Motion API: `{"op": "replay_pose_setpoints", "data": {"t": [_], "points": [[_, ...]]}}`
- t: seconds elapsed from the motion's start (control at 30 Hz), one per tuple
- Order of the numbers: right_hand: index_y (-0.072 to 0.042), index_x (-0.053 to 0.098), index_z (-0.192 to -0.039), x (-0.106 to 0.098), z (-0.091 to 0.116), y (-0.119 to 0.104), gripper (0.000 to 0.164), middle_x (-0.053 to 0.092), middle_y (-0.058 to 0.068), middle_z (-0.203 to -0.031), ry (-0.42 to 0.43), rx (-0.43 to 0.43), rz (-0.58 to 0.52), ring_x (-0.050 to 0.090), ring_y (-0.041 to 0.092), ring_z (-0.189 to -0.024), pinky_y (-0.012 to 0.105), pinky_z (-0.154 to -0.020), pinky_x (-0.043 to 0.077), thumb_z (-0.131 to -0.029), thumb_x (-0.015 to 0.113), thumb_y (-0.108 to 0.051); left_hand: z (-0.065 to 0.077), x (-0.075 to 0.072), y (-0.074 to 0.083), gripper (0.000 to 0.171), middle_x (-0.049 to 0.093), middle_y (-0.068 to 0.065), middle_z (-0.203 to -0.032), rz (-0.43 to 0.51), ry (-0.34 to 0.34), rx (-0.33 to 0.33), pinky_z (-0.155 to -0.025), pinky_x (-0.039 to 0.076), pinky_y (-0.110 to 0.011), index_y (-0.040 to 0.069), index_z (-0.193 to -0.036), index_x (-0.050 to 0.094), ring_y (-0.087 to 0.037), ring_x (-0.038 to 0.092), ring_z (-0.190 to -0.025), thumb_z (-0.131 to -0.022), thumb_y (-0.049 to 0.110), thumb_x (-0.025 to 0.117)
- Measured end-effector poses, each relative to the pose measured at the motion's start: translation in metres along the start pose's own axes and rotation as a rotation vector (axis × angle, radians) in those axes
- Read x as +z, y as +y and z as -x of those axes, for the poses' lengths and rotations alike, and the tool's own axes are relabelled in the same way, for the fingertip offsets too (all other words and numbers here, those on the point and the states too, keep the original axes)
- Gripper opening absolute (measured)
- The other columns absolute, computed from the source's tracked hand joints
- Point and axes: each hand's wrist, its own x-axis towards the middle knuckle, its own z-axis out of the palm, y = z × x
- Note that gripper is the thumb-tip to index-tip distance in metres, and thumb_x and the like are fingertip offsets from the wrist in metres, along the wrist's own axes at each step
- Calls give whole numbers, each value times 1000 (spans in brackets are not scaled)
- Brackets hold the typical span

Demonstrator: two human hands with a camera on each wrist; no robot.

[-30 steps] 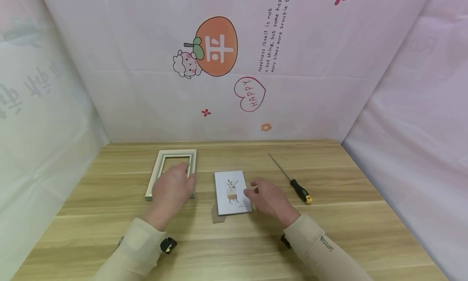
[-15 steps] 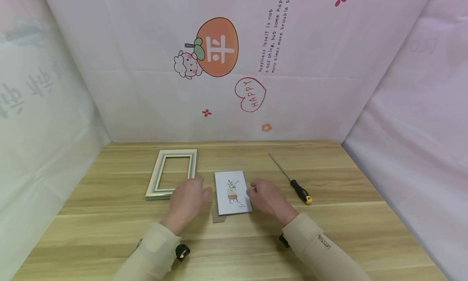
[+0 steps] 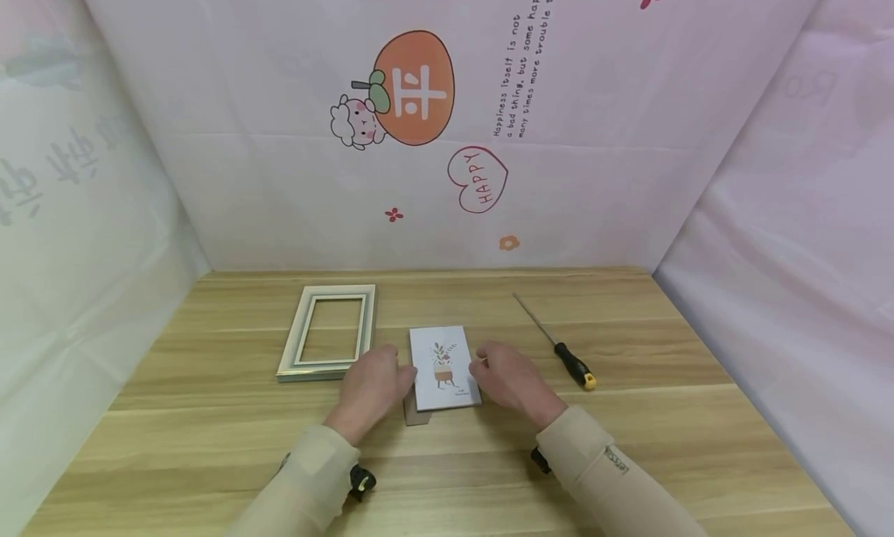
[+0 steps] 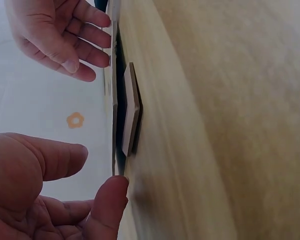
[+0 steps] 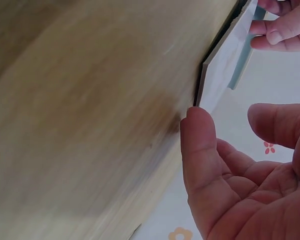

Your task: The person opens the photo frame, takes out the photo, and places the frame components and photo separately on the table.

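Observation:
A white picture board printed with a potted plant lies face up on the table. A brown flap shows from under its near left edge; in the left wrist view the flap stands between board and tabletop. My left hand is at the board's left edge, fingertips touching it and thumb held apart. Against the right edge, my right hand touches with a fingertip, its thumb also apart. Left of the board lies a cream picture frame, its opening showing bare wood.
A screwdriver with a black and yellow handle lies to the right, its shaft pointing away to the back left. Printed white cloth walls the wooden table at the back and both sides.
My left hand has come from over the picture frame, rightward and nearer, to the board's left edge. My right hand has barely shifted. Board, frame and screwdriver stay in place.

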Motion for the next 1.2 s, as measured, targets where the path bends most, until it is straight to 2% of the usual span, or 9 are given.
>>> {"op": "replay_pose_setpoints", "data": {"t": [0.23,0.63,0.87,1.07,1.2], "points": [[-2,55,-134,0,0,-2,49,63,12,-126,-5,-5,1,58,23,-108,46,-94,48,-95,50,-30,-3,5,1,28,53,-5,-66,-17,-3,0,-48,41,-35,9,-79,55,-21,48,-56,-89,34,58],[-3,58,-130,2,-1,-3,46,66,9,-118,-4,-9,12,58,18,-94,40,-84,50,-94,53,-30,-6,8,2,30,53,-6,-66,-13,-1,-13,-47,41,-34,7,-78,55,-21,48,-55,-90,35,57],[-8,63,-106,3,-1,-4,26,65,6,-105,-6,-22,1,54,18,-82,37,-72,48,-92,53,-29,-8,9,1,30,53,-5,-67,-21,-7,-25,-49,41,-35,8,-79,55,-21,49,-58,-90,35,57],[-3,60,-126,5,-1,-4,42,65,8,-112,-6,-27,-14,57,18,-90,39,-80,50,-93,54,-29,-9,10,0,29,54,-6,-69,-15,-17,-30,-51,42,-35,7,-82,57,-22,49,-60,-90,35,58],[-2,58,-129,7,-1,-6,46,64,10,-117,-6,-25,-20,58,20,-98,42,-87,50,-94,54,-30,-10,11,0,30,55,-5,-71,-4,-21,-33,-52,42,-35,6,-85,59,-22,50,-61,-89,35,58]]}}
